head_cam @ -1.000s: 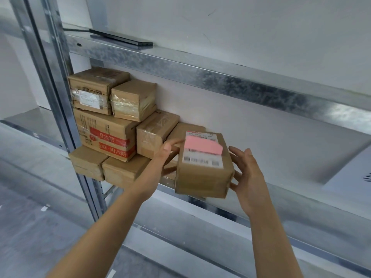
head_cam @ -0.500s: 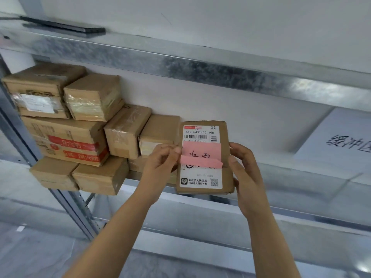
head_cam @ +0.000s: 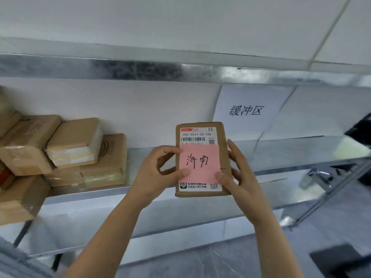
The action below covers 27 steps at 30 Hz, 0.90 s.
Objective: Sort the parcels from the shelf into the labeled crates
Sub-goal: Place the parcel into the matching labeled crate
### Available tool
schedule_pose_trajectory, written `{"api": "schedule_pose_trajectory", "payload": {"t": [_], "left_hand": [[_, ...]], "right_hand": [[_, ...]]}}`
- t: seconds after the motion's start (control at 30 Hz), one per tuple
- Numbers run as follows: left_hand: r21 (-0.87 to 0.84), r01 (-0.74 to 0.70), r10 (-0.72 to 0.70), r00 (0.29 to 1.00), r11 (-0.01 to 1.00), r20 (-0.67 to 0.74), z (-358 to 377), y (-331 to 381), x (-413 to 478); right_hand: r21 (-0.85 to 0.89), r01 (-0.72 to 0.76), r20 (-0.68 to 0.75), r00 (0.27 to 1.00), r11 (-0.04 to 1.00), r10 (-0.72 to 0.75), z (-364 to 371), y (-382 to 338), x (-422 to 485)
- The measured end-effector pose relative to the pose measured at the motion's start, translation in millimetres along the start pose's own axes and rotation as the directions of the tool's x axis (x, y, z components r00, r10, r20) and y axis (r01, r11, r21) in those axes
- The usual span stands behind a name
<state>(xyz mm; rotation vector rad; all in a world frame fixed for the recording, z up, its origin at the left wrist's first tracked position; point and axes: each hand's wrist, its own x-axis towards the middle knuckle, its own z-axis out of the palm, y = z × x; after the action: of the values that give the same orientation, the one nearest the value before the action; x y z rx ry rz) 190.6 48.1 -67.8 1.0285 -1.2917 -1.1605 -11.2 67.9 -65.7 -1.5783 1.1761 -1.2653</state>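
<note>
Parcel (head_cam: 198,135) held upright in both grips, in front of the front edge of the shelf (head_cam: 281,149), label facing the camera. Left grip (head_cam: 154,173) closed on its left side, thumb pressing the lower left of the pink note (head_cam: 199,163). Right grip (head_cam: 239,177) closed on its right side, thumb on the note's lower right corner. Other boxes (head_cam: 76,141) stacked at the shelf's left end.

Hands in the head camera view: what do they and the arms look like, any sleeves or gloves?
The left hand and right hand are bare: no gloves, rings or watch. The left forearm and right forearm are uncovered down to the frame's edge, so no sleeves show. The thumbnails look short and unpainted.
</note>
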Motion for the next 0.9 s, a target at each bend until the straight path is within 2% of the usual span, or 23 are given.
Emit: {"api": "schedule_pose_trajectory", "payload": {"t": [0.17, 0.4, 0.7, 0.8, 0.9], "left_hand": [[0.016, 0.016, -0.019, 0.983, 1.000, 0.181, 111, -8, -10], [0.022, -0.003, -0.007, 0.899, 1.000, 0.438, 282, -25, -47], [0.064, -0.156, 0.062, 0.688, 0.986, 0.723, 427, -32, -82], [0.050, -0.190, 0.078, 0.610, 0.980, 0.788, 461, -32, -80], [0.041, -0.207, 0.084, 0.564, 0.977, 0.822, 489, -32, -75]], "right_hand": [[-0.133, -0.039, -0.046, 0.998, 0.990, 0.033, -106, 11, -64], [-0.110, -0.167, -0.287, 0.949, 0.980, 0.130, -249, 33, -169], [-0.046, -0.213, -0.580, 0.801, 0.976, 0.147, -348, 35, -275], [-0.035, -0.223, -0.647, 0.748, 0.974, 0.148, -368, 40, -289], [-0.044, -0.246, -0.701, 0.698, 0.968, 0.146, -385, 46, -294]]}}
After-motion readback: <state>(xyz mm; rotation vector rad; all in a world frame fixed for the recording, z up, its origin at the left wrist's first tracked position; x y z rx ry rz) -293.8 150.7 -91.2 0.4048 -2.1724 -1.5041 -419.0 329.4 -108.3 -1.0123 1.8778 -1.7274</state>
